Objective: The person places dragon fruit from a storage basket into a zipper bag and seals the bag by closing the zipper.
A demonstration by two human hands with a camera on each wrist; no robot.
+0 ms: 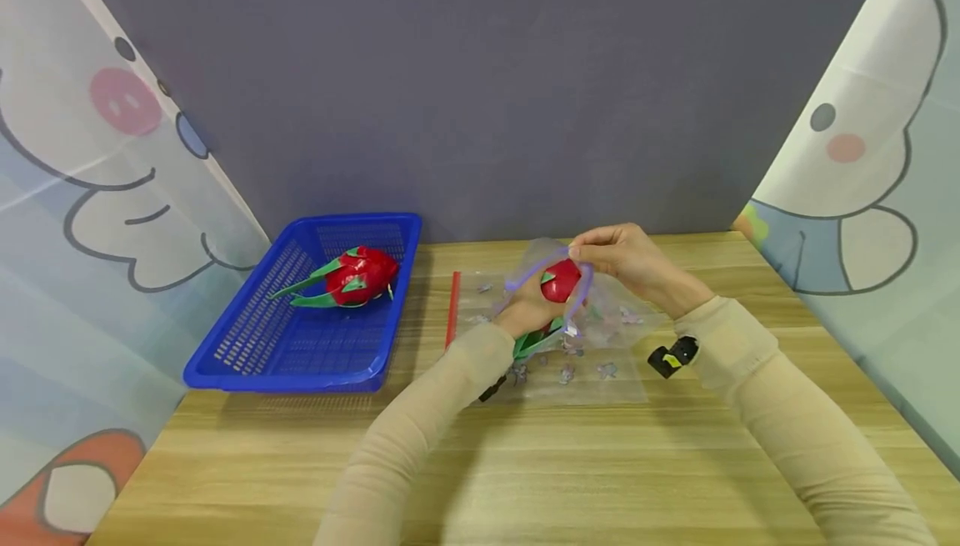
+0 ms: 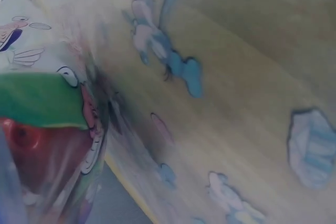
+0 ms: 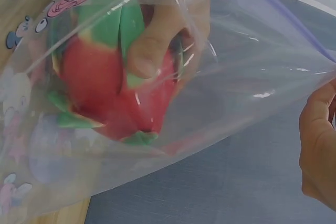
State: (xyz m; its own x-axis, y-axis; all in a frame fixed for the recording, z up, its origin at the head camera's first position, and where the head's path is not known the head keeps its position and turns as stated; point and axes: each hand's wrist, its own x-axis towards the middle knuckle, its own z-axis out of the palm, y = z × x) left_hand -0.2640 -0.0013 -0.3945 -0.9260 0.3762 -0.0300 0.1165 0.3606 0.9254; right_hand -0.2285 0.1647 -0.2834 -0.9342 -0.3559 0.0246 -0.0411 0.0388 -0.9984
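Observation:
A red dragon fruit with green leaves lies in my left hand, which reaches into the mouth of a clear zip bag with cartoon prints. In the right wrist view the left thumb presses on the dragon fruit, seen through the plastic. My right hand pinches the bag's purple zip edge and holds it up. The left wrist view shows part of the fruit and a green leaf behind plastic; the left hand does not appear there.
At the left stands a blue plastic basket with another dragon fruit in it. Flat on the wooden table, under the hands, lies a printed clear bag with a red strip. A dark grey panel rises behind the table.

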